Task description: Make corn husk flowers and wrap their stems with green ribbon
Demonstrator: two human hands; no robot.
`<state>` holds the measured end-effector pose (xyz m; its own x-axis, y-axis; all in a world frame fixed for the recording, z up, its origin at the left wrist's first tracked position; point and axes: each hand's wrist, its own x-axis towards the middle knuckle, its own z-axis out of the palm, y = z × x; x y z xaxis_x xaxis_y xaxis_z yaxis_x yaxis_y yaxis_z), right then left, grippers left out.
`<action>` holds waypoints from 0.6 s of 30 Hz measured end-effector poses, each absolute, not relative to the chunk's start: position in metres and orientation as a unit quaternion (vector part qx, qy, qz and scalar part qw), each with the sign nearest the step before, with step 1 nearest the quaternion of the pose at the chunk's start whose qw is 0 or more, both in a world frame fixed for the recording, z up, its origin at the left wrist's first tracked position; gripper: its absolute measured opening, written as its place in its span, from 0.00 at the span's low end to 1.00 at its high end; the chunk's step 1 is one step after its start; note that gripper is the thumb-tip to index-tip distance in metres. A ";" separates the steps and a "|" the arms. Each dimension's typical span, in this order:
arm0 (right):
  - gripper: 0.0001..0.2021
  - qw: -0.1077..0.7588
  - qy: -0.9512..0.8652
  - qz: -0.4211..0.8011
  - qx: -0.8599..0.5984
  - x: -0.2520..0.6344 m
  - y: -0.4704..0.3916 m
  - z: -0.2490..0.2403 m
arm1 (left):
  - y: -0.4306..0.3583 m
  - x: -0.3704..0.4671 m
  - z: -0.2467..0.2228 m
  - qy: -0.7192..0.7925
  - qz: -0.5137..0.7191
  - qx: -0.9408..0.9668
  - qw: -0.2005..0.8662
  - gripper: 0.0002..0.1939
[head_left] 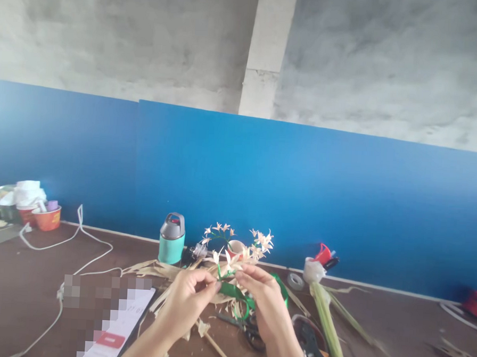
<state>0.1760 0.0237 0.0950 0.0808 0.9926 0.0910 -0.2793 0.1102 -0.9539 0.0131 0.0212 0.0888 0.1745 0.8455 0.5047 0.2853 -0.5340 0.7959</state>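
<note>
A spray of cream-white flowers on a green-wrapped stem lies between my two hands. My left hand is closed, thumb and index finger pinching the green tape near the stem's left end. With closed fingertips, my right hand grips the stem just right of the flowers; its exact hold is partly hidden. Loops of the tape hang below and behind the right hand. Farther back stand finished-looking flower sprigs on curved green stems, by a small cup.
Black-handled scissors, a black tool and a thin stick lie close by. Dried husks cover the table's middle. A teal flask, tape roll, phone, white cable and orange tubs surround the work.
</note>
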 end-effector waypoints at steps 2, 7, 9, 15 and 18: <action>0.09 0.617 -0.436 0.514 -0.406 0.175 0.023 0.096 | 0.020 0.015 0.089 0.402 0.506 0.688 0.330 0.14; 0.09 0.638 -0.445 0.471 -0.416 0.170 0.022 0.099 | 0.021 0.017 0.086 0.423 0.483 0.589 0.491 0.13; 0.09 0.650 -0.448 0.446 -0.422 0.168 0.023 0.099 | 0.021 0.017 0.085 0.423 0.471 0.558 0.536 0.13; 0.14 0.638 -0.462 0.430 -0.440 0.169 0.028 0.093 | 0.021 0.019 0.088 0.442 0.468 0.534 0.548 0.13; 0.15 0.611 -0.490 0.434 -0.445 0.175 0.029 0.091 | 0.021 0.019 0.089 0.456 0.479 0.533 0.528 0.13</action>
